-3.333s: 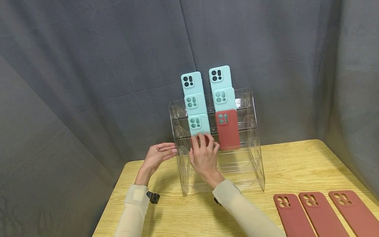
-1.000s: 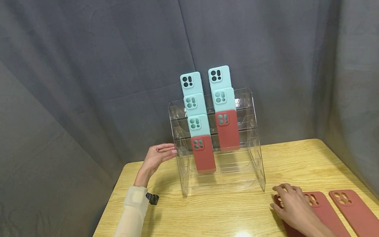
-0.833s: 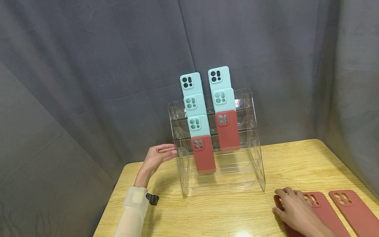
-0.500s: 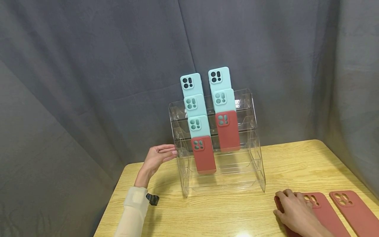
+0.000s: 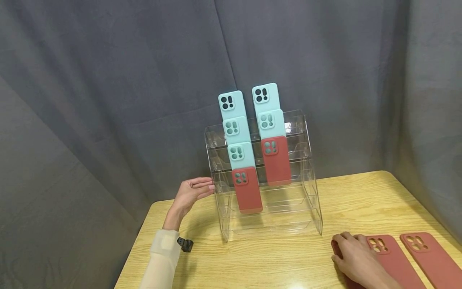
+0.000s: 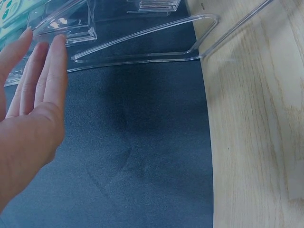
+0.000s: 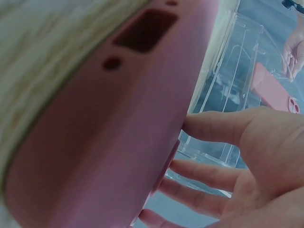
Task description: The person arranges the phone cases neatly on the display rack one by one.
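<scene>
At the lower right, my right hand (image 5: 357, 257) is over the leftmost red phone case (image 7: 109, 128) on the table, gripping it near its camera end. The right wrist view has thumb and fingertips on the case, which is partly hidden by the hand in the head view. My left hand (image 5: 189, 194) keeps its fingers nearly straight against the left side of a clear tiered display rack (image 5: 313, 200). In the rack, a red case (image 5: 249, 198) stands below teal cases (image 5: 242, 158) in the left column. Another red case (image 5: 277, 166) fronts the right column.
Two more red phone cases, a middle one (image 5: 391, 257) and a right one (image 5: 429, 253), lie beside the right hand. Behind the wooden table (image 5: 267, 261) hangs a grey curtain (image 5: 144, 80).
My right hand has left the red case in the rack's left column and moved right and down to the leftmost case on the table, its fingers closing in. The left hand has stayed put.
</scene>
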